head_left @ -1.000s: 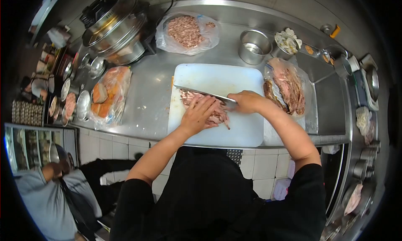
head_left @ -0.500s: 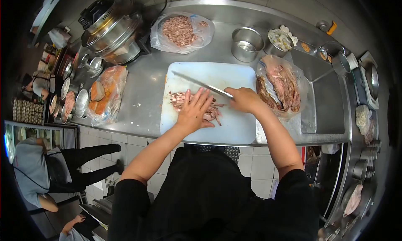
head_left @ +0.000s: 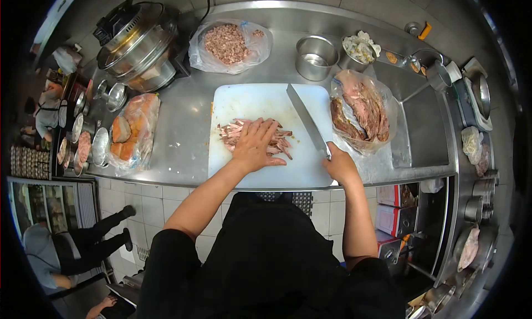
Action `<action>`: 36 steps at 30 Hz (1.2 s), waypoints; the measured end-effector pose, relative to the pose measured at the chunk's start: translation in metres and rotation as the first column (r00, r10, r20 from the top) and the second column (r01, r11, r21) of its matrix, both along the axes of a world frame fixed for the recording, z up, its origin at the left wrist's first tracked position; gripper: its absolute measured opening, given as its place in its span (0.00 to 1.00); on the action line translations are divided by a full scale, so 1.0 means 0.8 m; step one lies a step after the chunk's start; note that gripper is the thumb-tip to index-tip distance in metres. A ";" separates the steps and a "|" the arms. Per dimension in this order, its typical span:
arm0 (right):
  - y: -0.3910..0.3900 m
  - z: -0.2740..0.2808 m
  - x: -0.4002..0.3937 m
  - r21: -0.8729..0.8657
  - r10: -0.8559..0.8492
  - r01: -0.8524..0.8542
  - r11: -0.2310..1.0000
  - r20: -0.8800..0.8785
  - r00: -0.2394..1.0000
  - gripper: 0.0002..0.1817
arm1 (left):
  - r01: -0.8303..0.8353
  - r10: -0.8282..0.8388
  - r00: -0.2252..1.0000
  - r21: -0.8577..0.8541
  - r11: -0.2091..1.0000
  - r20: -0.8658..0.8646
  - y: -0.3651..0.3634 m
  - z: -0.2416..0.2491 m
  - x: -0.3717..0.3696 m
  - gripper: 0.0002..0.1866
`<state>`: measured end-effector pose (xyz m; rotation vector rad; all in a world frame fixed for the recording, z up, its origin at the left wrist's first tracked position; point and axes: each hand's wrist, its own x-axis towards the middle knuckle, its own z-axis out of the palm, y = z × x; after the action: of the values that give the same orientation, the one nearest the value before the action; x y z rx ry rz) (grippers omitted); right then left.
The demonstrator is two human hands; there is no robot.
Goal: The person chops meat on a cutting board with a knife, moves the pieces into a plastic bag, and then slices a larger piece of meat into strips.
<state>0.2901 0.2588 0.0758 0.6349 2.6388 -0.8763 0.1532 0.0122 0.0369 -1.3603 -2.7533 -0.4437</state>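
Note:
My left hand (head_left: 254, 147) lies on a pile of sliced meat (head_left: 230, 131) with its fingers stretched out. The pile rests on a white cutting board (head_left: 266, 175). Closed around the handle of a long knife (head_left: 308, 119), my right hand (head_left: 340, 165) is at the board's right edge. The knife's blade points up and away over the right part of the board, apart from the meat. To the right of the board, a plastic bag holds large pieces of meat (head_left: 363, 108).
Behind the board are a bag of minced meat (head_left: 226, 44), a metal pot (head_left: 316, 58) and a filled bowl (head_left: 359, 48). Bread in a bag (head_left: 133, 128) and a round appliance (head_left: 141, 47) stand left. A sink (head_left: 422, 130) is right. A co-worker (head_left: 61, 249) is at lower left.
My right hand has moved down and right, swinging the knife away from the meat to a steeper angle. My left hand stays on the pile. The whole view has shifted slightly.

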 end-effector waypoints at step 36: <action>-0.037 0.017 0.000 0.170 -0.019 0.014 0.985 0.026 0.999 0.24 | 0.378 -0.380 0.925 -0.113 0.919 0.004 0.045 0.015 -0.017 0.16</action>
<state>0.2900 0.2291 0.0896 0.7056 2.7062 -0.6461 0.1392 0.0483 0.0491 -1.9259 -2.5295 -0.2885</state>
